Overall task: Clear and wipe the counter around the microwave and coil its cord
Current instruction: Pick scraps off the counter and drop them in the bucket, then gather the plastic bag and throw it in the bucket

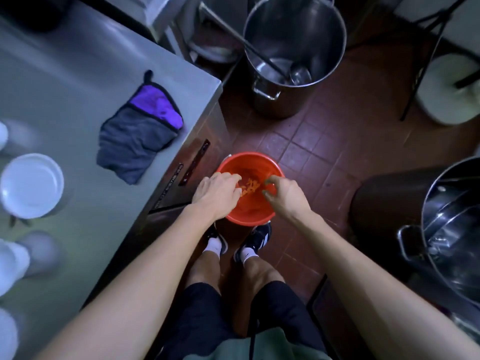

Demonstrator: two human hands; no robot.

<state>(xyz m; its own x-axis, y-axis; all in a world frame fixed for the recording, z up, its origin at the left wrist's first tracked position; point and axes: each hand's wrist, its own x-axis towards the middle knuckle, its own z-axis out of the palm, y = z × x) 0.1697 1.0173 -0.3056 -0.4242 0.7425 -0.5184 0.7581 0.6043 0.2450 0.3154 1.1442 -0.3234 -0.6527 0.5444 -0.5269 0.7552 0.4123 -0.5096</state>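
Note:
Both of my hands hang over a red bucket (250,216) that stands on the floor by my feet. My left hand (215,193) is over its left rim, fingers curled downward, with small orange scraps (249,188) right at the fingertips. Whether it holds them I cannot tell. Over the right rim, my right hand (283,194) has loosely curled fingers and nothing visible in it. A grey and purple cloth (137,136) lies crumpled on the steel counter (78,81) to my left, near its corner. No microwave or cord is in view.
A white bowl (31,185) and blurred white containers (11,263) sit along the counter's left side. A tall steel stockpot (293,53) stands on the red tiled floor ahead, and another pot (452,229) at the right. A white stool (452,89) is at the far right.

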